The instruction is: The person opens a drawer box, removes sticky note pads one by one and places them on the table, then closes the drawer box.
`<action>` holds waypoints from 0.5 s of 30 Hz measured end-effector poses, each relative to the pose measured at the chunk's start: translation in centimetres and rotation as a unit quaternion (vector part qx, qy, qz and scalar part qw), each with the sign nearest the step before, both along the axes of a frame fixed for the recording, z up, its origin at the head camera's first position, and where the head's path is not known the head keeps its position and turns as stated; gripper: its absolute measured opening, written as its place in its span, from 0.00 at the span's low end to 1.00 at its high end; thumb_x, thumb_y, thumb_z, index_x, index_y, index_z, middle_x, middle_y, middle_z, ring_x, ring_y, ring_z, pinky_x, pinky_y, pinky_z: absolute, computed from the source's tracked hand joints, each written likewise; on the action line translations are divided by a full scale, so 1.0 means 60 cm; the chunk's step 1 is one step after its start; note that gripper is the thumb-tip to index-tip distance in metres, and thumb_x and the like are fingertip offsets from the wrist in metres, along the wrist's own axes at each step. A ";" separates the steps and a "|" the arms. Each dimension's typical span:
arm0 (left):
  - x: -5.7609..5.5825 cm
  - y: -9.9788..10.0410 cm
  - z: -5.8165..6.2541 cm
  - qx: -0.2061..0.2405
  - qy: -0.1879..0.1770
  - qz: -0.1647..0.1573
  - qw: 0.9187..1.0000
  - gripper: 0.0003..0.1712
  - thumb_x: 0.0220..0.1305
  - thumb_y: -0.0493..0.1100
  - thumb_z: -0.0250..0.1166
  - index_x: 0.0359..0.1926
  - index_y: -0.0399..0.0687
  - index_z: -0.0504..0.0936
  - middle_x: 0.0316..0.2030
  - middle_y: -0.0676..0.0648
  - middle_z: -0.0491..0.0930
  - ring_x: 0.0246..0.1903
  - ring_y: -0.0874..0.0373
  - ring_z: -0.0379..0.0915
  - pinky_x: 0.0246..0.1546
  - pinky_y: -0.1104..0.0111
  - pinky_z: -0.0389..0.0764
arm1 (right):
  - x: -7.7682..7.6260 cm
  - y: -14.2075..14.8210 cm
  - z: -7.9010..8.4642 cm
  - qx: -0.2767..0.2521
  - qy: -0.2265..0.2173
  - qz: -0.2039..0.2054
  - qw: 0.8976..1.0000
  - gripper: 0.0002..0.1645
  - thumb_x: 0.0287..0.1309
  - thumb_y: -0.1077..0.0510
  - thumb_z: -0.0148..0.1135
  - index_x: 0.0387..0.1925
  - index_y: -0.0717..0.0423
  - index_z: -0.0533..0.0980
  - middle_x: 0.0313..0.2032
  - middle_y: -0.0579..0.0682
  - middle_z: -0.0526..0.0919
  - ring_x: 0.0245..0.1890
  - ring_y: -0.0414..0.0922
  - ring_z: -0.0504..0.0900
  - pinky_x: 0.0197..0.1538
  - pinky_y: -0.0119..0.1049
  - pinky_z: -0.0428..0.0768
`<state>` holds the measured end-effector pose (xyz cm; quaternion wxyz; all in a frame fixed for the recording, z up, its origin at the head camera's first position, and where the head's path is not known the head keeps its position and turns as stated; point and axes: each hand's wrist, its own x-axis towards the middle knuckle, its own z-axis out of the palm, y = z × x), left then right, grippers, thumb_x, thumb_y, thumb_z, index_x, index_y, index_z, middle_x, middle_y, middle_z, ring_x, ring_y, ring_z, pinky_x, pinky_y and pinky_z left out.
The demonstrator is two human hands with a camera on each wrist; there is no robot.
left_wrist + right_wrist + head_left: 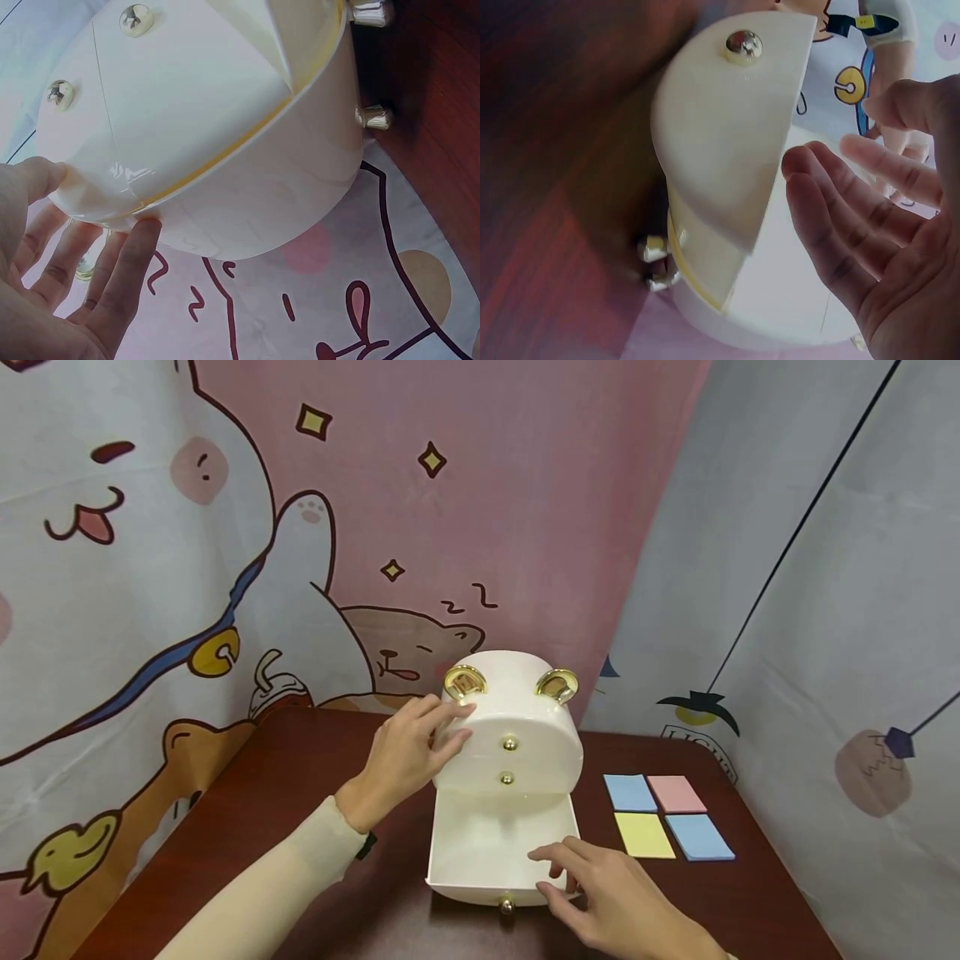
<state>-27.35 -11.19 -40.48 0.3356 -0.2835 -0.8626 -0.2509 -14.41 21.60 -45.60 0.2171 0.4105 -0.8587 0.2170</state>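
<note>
A glossy white drawer box (506, 722) with two gold ears stands on the table. Its bottom drawer (487, 847) is pulled out and looks bare inside, with a gold knob (507, 907) on its front. My left hand (408, 747) holds the box's upper left edge, thumb on the front face and fingers round the side, as the left wrist view shows too. Over the front right corner of the open drawer hovers my right hand (607, 893), fingers loosely bent with nothing between them. In the right wrist view, that hand (885, 217) appears apart from the drawer front (720, 120).
Right of the box lie blue pads (630, 792), a pink pad (677, 794) and a yellow pad (645, 835) of sticky notes on the dark red-brown table (300, 793). A cartoon-printed curtain (525, 485) hangs behind the table and along its sides.
</note>
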 end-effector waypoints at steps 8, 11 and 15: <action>0.001 0.001 -0.001 0.000 0.001 -0.001 1.000 0.18 0.77 0.50 0.82 0.64 0.59 0.95 0.30 0.51 0.79 0.32 0.61 0.69 0.28 0.72 0.69 | 0.006 -0.020 -0.007 0.019 -0.068 0.028 0.997 0.17 0.70 0.58 0.83 0.56 0.41 0.90 0.41 0.30 0.85 0.27 0.17 0.69 0.35 0.11 0.69; 0.001 0.001 -0.001 0.001 0.003 -0.001 1.000 0.18 0.77 0.50 0.82 0.64 0.59 0.95 0.31 0.50 0.80 0.32 0.61 0.70 0.28 0.72 0.70 | 0.007 -0.026 -0.006 0.015 -0.075 0.038 0.996 0.15 0.71 0.58 0.82 0.55 0.42 0.91 0.40 0.30 0.85 0.27 0.17 0.70 0.35 0.10 0.69; 0.001 0.000 -0.001 0.002 0.005 -0.002 1.000 0.18 0.77 0.50 0.82 0.64 0.58 0.95 0.31 0.50 0.80 0.32 0.61 0.69 0.27 0.72 0.69 | 0.006 -0.033 -0.008 0.021 -0.097 0.055 0.994 0.11 0.75 0.57 0.79 0.54 0.41 0.91 0.35 0.28 0.85 0.27 0.16 0.69 0.34 0.10 0.68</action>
